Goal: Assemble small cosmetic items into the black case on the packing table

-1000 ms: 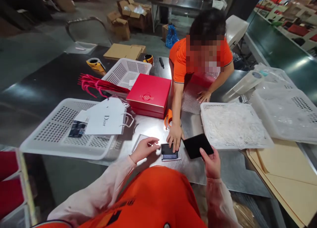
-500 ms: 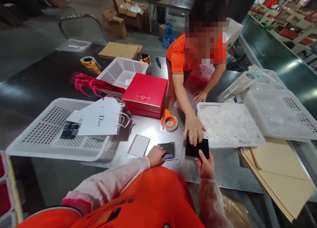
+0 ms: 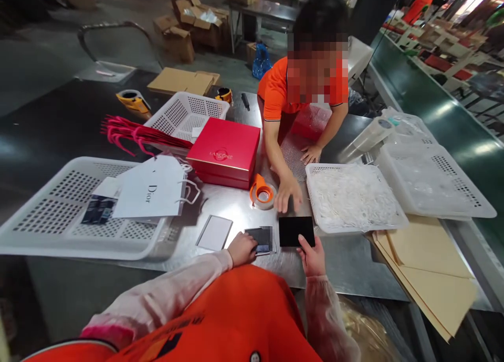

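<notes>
My right hand (image 3: pixel 312 255) grips a flat black rectangular piece (image 3: pixel 293 231) by its lower right corner, thumb on top. My left hand (image 3: pixel 242 248) rests on the left part of a dark flat packet (image 3: pixel 263 240) on the metal table (image 3: pixel 334 262); its fingers are bent, and whether they grip the packet is hidden. Left of that hand lies a white rectangular card or case (image 3: pixel 214 232) with a dark edge. Just above the black piece hovers the hand of another person (image 3: pixel 288 193), fingers spread, apart from it. An orange tape dispenser (image 3: pixel 262 193) lies behind.
A red box (image 3: pixel 224 148) stands at the back centre. At left, a white basket (image 3: pixel 43 241) holds a Dior bag (image 3: pixel 148 188). On the right are a tray of white shredded filler (image 3: pixel 354 199), a plastic-filled basket (image 3: pixel 482 210) and tan cardboard sheets (image 3: pixel 429 278).
The other person's hand has lifted off the black piece and moved back. My right hand still holds the piece. The whole view has shifted slightly.
</notes>
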Motion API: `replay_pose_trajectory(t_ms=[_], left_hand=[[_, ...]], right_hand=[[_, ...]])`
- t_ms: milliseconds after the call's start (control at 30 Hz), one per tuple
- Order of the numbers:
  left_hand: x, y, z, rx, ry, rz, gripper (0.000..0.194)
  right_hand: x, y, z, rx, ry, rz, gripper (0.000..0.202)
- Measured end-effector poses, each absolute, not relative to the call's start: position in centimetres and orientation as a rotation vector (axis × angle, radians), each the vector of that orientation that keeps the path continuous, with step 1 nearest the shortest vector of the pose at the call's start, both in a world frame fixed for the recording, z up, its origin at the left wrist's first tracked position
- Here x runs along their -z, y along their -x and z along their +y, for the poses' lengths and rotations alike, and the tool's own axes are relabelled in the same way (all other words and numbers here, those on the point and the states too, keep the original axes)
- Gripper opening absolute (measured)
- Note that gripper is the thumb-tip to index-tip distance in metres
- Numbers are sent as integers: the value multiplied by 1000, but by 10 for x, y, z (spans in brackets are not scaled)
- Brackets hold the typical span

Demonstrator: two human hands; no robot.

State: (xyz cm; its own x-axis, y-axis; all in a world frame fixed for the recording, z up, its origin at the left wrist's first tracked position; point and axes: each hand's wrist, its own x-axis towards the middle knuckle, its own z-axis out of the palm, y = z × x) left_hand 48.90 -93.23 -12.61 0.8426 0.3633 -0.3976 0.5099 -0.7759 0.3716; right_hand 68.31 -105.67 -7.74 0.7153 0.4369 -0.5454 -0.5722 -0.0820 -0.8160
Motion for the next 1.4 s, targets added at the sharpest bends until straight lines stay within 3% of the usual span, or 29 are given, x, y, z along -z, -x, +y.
replay_pose_trajectory(t_ms=[133, 333, 467, 1000, 1400], left_hand=[[125, -486, -932, 284, -2522, 701, 24], [106, -489, -931, -507, -2376, 733, 26], [96, -497, -933, -704, -2328, 642, 28], [104, -495, -926, -643, -2344, 724, 30], [112, -496, -936, -697, -2320, 581, 40]], right_hand=[[85, -681, -1056, -838, 1504, 25, 59], [90, -666, -1051, -893, 1549, -25, 56], [90, -653, -1046, -1015, 1467, -35, 55], [90, -650, -1043, -1111, 1400, -60, 55], [78, -649, -1048, -1451, 1240, -73, 53]])
